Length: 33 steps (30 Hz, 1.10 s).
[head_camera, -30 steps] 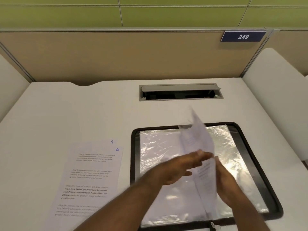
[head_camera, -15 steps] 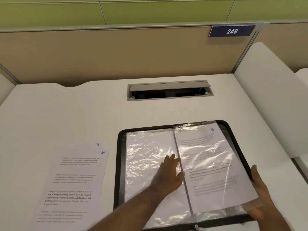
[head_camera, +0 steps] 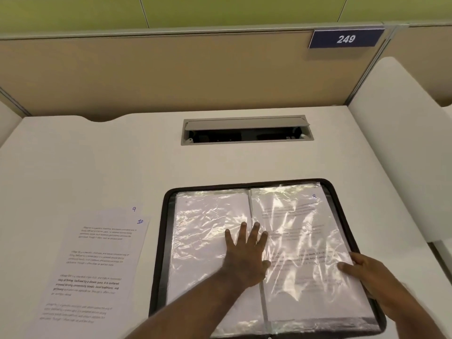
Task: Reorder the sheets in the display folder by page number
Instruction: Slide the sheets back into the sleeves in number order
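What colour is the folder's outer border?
Black; the folder border shows clearly in the head view.

You can't read the glare-washed print on the folder's right-hand sheet (head_camera: 308,241), and the loose sheets (head_camera: 93,270) at lower left run off the frame's bottom edge.

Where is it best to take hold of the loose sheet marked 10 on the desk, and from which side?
Judging by its pose, take sheet 10 at its far right corner, by the number. That edge faces the folder over bare desk, so the left hand reaches it first. It lies flat on sheet 9; press and slide, then pinch with fingers.
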Each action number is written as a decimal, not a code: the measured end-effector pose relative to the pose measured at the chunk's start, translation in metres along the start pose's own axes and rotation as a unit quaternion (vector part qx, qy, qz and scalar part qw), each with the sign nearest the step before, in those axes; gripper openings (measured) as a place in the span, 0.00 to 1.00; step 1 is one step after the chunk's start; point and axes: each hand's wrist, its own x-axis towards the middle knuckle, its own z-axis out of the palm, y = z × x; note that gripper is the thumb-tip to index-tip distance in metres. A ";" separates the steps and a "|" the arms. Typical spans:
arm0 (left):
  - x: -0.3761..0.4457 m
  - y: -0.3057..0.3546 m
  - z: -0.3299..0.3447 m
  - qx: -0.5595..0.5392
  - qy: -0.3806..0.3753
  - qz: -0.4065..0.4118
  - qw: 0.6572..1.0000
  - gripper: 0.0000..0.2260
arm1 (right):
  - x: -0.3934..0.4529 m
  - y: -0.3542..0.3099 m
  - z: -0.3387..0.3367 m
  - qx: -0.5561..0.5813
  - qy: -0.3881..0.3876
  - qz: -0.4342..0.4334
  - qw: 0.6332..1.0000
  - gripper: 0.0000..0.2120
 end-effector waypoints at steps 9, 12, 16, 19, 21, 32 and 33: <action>0.004 -0.006 -0.026 -0.110 -0.092 0.004 0.990 0.34 | -0.012 -0.005 0.031 0.392 -0.178 -0.047 0.901 0.27; -0.006 -0.009 -0.044 -0.308 -0.068 0.006 0.949 0.28 | -0.006 -0.017 0.062 0.351 -0.215 -0.077 0.908 0.28; -0.030 -0.013 -0.067 -0.616 -0.076 -0.047 0.782 0.15 | 0.001 -0.030 0.101 0.340 -0.117 -0.080 0.930 0.31; -0.042 -0.021 -0.071 -0.707 -0.151 -0.055 0.689 0.24 | 0.000 -0.039 0.126 0.266 -0.080 -0.088 0.957 0.37; -0.047 -0.028 -0.070 -0.749 -0.162 -0.040 0.641 0.29 | -0.001 -0.043 0.139 0.191 -0.103 -0.098 0.971 0.41; -0.093 -0.119 -0.049 -0.825 -0.053 -0.146 0.544 0.29 | -0.010 -0.021 0.241 -0.422 -0.116 -0.238 0.867 0.49; -0.097 -0.124 -0.044 -0.809 -0.026 -0.173 0.561 0.26 | -0.014 -0.014 0.253 -0.459 -0.085 -0.262 0.845 0.46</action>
